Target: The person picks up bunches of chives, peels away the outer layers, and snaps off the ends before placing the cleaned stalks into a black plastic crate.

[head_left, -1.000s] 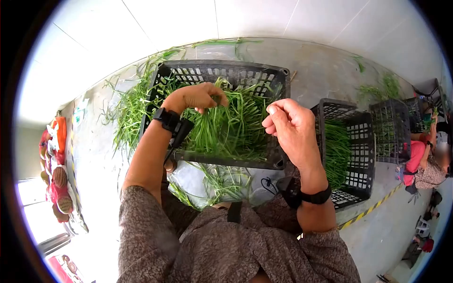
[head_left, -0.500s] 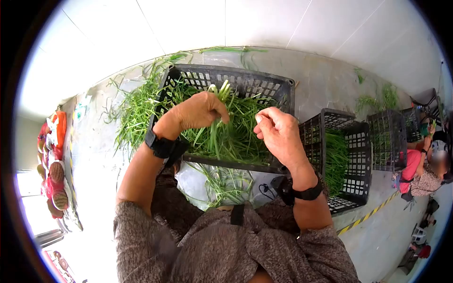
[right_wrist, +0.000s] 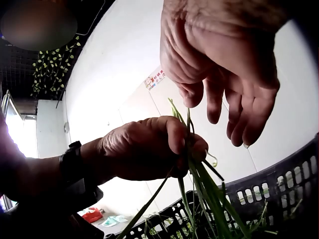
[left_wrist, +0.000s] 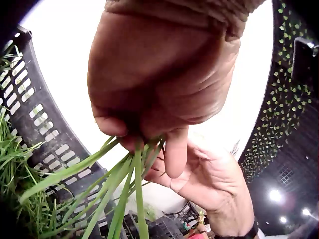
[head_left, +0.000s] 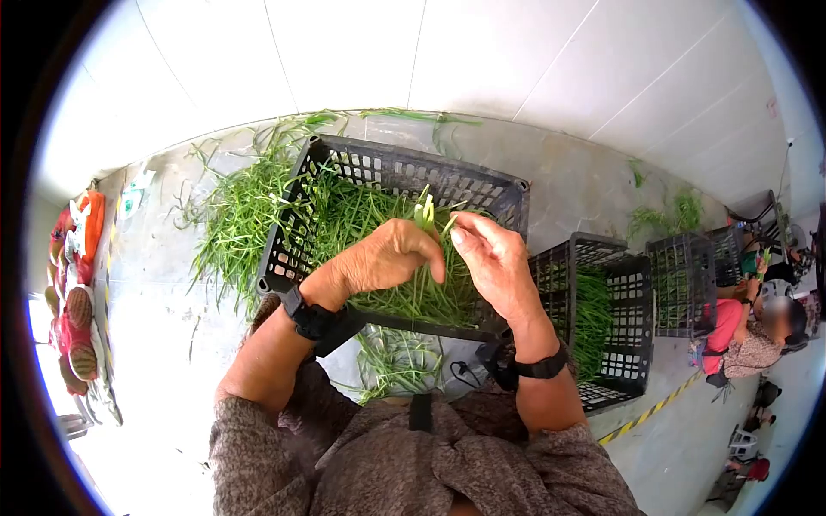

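In the head view my left hand (head_left: 387, 254) grips a small bunch of chive-like greens (head_left: 426, 212), pale stem ends upward. Long flat leaves (left_wrist: 119, 196) hang below that hand in the left wrist view. Close beside it, my right hand (head_left: 499, 262) pinches one stem end between thumb and forefinger. Its other fingers (right_wrist: 254, 112) are loosely bent in the right wrist view. Both hands are over a black slatted crate (head_left: 422, 163) holding a loose heap of the same greens (head_left: 361, 206).
More greens (head_left: 228, 224) spill over the floor left of the crate, and a small pile (head_left: 396, 361) lies before it. A second black crate (head_left: 632, 331) with greens stands at the right, another crate (head_left: 680, 284) beyond. A seated person (head_left: 748, 340) is at far right.
My left hand has turned and moved right with the bunch, its pale ends now raised beside my right hand. The right hand, apart from the bunch before, now pinches a stem end.
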### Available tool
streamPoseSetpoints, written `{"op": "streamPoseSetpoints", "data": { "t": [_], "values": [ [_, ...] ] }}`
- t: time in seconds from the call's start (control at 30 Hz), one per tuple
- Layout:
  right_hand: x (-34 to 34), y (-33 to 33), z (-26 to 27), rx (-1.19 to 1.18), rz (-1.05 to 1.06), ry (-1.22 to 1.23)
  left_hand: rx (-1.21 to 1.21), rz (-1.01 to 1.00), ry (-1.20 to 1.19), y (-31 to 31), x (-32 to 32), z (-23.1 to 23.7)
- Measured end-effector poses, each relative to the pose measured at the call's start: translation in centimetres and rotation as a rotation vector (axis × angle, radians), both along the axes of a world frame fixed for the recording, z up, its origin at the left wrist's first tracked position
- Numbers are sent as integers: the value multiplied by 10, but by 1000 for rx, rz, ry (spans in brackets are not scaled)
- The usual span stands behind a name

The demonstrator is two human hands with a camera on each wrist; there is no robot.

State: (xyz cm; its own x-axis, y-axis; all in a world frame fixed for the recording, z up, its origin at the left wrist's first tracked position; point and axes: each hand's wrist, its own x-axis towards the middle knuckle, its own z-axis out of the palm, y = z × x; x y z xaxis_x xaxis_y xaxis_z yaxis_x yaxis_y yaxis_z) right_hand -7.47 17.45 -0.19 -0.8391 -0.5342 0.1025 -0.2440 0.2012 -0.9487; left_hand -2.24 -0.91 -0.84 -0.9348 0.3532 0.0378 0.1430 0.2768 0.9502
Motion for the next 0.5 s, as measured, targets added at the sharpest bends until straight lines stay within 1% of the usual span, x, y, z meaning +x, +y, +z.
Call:
{"op": "streamPoseSetpoints", "data": {
  "t": [0.07,0.1,0.2,0.23,0.33,0.43,0.47,0.5],
  "values": [
    [2,-5,13,13,49,-111,-22,-17,11,2,1,2],
    [4,-9,11,-40,50,-112,-3,-18,17,4,1,-2],
    [2,-14,6,-87,118,-141,-66,-78,-110,4,1,-3],
    [4,-16,10,-69,125,-113,-69,-87,-84,4,2,-2],
    [3,-17,14,3,201,-140,-226,-130,-123,2,-1,-1],
    [2,-23,2,-170,121,-167,177,-90,-53,2,0,5],
    [0,-23,2,-191,71,-218,172,-65,-132,-3,2,12],
    [-3,-20,5,-169,49,-203,165,-31,-151,-7,0,10]
  ]
}}
